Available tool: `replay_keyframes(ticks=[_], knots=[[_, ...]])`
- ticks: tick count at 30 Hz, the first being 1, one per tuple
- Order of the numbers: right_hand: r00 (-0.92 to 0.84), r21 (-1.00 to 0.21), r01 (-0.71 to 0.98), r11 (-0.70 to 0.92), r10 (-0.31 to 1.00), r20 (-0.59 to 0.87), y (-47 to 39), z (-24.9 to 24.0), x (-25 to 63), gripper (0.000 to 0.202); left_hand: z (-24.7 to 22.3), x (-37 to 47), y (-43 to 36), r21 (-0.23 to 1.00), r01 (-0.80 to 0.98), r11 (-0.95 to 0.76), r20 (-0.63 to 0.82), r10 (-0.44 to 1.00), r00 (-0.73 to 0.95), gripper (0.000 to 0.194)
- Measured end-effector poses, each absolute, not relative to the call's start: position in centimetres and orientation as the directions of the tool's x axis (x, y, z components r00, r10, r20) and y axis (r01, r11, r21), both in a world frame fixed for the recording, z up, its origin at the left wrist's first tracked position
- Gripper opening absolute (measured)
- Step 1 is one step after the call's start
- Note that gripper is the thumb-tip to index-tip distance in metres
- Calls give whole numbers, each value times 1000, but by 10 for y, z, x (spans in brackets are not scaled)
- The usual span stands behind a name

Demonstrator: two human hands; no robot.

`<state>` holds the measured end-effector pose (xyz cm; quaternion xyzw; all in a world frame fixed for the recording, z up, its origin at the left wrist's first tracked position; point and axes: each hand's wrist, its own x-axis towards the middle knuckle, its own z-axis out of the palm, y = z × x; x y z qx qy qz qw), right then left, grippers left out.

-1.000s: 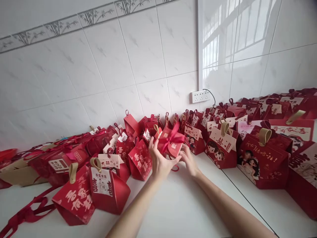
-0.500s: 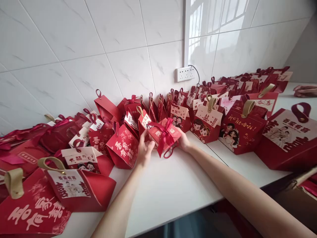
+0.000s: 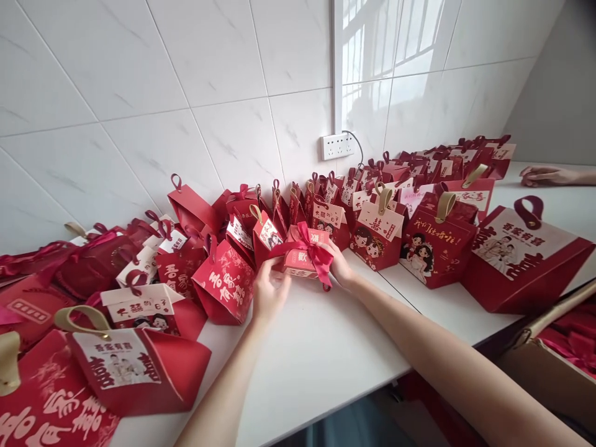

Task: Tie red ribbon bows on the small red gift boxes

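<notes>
A small red gift box (image 3: 295, 259) with pale lettering and a dark red ribbon bow (image 3: 314, 251) is between my hands, low over the white table (image 3: 321, 347). My left hand (image 3: 270, 290) grips its left side, thumb toward me. On the right side, my right hand (image 3: 341, 266) holds the box near a ribbon loop, its fingers partly hidden. Just behind stands a small upright box with a gold loop (image 3: 267, 234). To the left leans a red box with white lettering (image 3: 223, 279).
Many red handled boxes line the wall, among them a couple-print box (image 3: 433, 248) and a large front-left box (image 3: 139, 366). A cardboard carton (image 3: 549, 366) with red ribboned things sits lower right. Another person's hand (image 3: 540, 176) rests far right. A power socket (image 3: 338, 146) is on the wall.
The box has tipped so its front side now shows, and the bow has swung rightward. The view has shifted right; more of the other person's arm and the carton shows.
</notes>
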<state>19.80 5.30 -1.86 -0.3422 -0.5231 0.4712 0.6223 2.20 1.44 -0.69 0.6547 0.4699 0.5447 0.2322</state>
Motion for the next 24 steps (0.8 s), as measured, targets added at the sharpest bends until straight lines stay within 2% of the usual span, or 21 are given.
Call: replay_keyframes(ticks=[2,5,8,10,13,17,19,21,24], knots=[[-26,-923,-207,325,941,338,50,-13,202,41,-5,19,15,838,318,-444,510,844,-164,17],[-177,-938,-102,332,921,346,44,-5,207,52,-2,18,14,830,264,-491,555,776,-300,22],[-310,-929,17,370,885,347,40,-2,208,65,-1,21,12,810,277,-517,576,789,-213,37],[-338,-920,49,389,873,351,38,-2,206,69,-1,24,11,821,268,-504,548,828,-123,42],[-270,-921,69,383,896,353,37,-4,201,69,0,27,9,873,222,-434,458,886,-68,43],[-92,-901,82,425,904,418,37,-9,195,48,5,28,6,891,176,-418,438,895,-89,41],[-40,-834,124,537,843,537,37,-10,194,39,6,29,6,891,179,-418,439,893,-99,40],[-41,-713,168,680,728,685,35,-10,195,38,6,30,6,886,195,-421,449,884,-133,40],[-138,-558,187,809,584,800,32,-9,197,39,2,31,8,862,238,-447,494,846,-201,41]])
